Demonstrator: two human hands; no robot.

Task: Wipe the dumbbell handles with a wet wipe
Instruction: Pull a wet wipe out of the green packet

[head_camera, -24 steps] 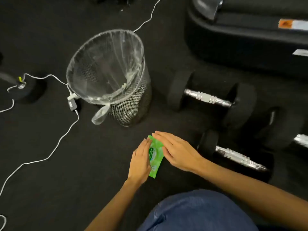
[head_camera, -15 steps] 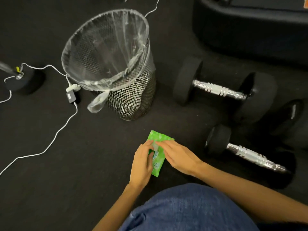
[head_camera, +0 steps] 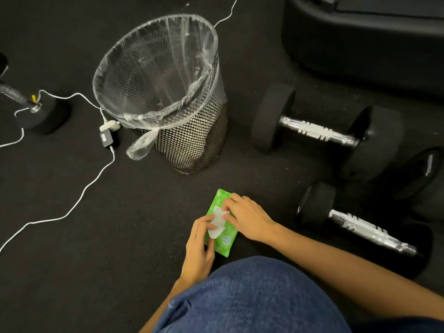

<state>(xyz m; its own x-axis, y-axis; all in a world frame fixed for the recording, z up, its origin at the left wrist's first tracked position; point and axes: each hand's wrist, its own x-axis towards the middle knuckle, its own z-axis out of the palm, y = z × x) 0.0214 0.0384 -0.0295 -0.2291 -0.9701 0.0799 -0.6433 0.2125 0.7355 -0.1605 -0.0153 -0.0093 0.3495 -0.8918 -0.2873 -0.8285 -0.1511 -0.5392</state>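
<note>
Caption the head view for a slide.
Both hands, left and right, open a green wet wipe pack on the floor beside two dumbbells and a bin.

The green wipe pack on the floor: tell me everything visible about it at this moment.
The green wipe pack is a flat, soft-looking plastic pouch, bright green with a paler pattern and a round label reading 15 near its close end. It lies on the dark floor, tilted slightly, between the mesh bin and the person's knee. A white flap or wipe is lifted at its middle. The left hand holds its left edge; the right hand pinches at the white piece.
</note>
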